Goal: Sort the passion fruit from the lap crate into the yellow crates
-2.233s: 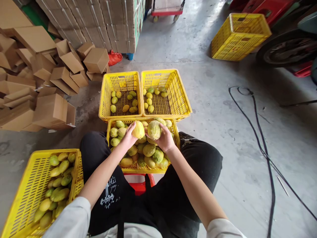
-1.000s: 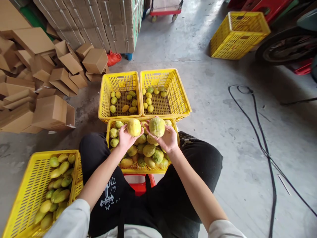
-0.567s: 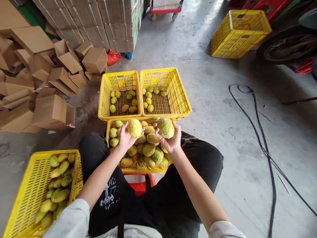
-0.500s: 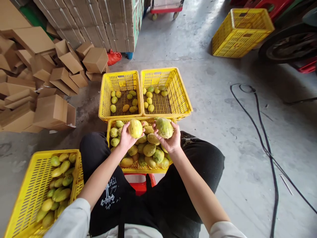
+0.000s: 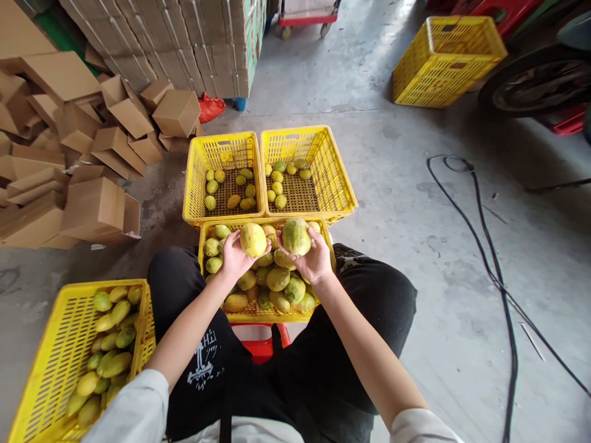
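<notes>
One yellow fruit [image 5: 253, 239] I watch from afar sits cupped in the left hand [image 5: 233, 257], just beside the greener fruit [image 5: 296, 237] the right hand [image 5: 317, 261] cups.

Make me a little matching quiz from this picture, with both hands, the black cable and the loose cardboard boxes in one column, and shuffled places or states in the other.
Column one:
1. Left hand
2. Right hand
3. Black cable
4. Loose cardboard boxes

Column two:
A. Lying on the floor, right side of the view
B. Holding the greener fruit
C. Heaped at the view's left side
D. Holding the yellower fruit

Pairs: 1-D, 2-B, 3-A, 4-C.
</notes>
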`<state>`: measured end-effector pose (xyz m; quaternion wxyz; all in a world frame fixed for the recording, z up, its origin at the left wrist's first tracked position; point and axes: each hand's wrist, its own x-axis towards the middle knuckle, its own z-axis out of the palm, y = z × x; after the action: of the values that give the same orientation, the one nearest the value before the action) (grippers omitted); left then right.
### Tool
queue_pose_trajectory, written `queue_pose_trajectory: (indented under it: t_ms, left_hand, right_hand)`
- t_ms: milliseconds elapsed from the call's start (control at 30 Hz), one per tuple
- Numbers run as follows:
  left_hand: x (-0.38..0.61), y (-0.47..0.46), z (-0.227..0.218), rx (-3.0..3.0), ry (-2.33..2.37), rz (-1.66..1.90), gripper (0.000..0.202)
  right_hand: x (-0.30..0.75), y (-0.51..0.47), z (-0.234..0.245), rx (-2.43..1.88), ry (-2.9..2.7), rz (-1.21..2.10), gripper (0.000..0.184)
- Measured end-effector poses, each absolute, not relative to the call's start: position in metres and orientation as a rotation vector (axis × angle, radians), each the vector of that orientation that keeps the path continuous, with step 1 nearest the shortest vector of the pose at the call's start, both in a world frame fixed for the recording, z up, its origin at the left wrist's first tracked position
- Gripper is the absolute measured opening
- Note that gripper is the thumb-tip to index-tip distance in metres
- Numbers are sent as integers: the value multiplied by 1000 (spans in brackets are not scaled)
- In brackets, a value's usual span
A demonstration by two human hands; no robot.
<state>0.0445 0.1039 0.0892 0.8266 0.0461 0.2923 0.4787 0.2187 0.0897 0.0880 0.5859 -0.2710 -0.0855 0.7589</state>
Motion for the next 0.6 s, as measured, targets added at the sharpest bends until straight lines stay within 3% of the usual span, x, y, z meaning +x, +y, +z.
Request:
queue_pose_trajectory:
  t_ms: [200, 600]
  left_hand:
    - [44, 104, 87, 105, 677, 1008, 41]
    - [45, 109, 93, 133, 720, 1059, 39]
  right_hand:
    - [221, 88, 87, -623, -331, 1820, 40]
    - [215, 92, 89, -600, -335, 1826, 35]
